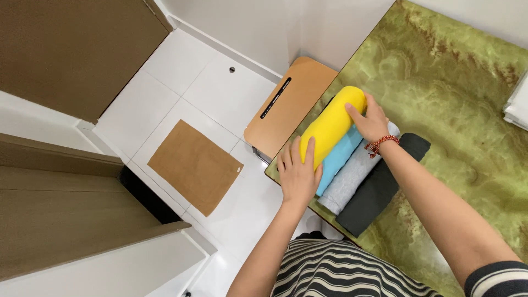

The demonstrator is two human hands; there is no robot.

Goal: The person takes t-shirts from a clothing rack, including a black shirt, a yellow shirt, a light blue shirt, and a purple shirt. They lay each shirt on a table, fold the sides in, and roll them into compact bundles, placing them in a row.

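1. Left hand (pixel 297 175) is pressing flat, fingers spread, against the near end of a yellow rolled garment (pixel 331 125); the grip is released, palm resting rather than clasping.
2. Right hand (pixel 369 120) is curling over the far end of the same yellow roll, fingers wrapping its top, thumb side toward the roll; grip is grasping the roll lightly. A red beaded bracelet (pixel 380 145) is sitting on that wrist.
3. Yellow roll is lying at the left edge of the green marbled desk (pixel 456 88), first in a row of rolled garments, all lying parallel.
4. Just beside it, touching: a light blue roll (pixel 337 158), then a grey roll (pixel 348 180), then a dark charcoal roll (pixel 379 187), each touching the next.
5. A tan wooden chair (pixel 286 107) is standing against the desk's left edge, on the white tiled floor (pixel 181 88).
6. A brown mat (pixel 194 166) is lying on the tiles, well apart from the desk.
7. A white folded item (pixel 518 104) is showing at the desk's right edge, partly cut off.
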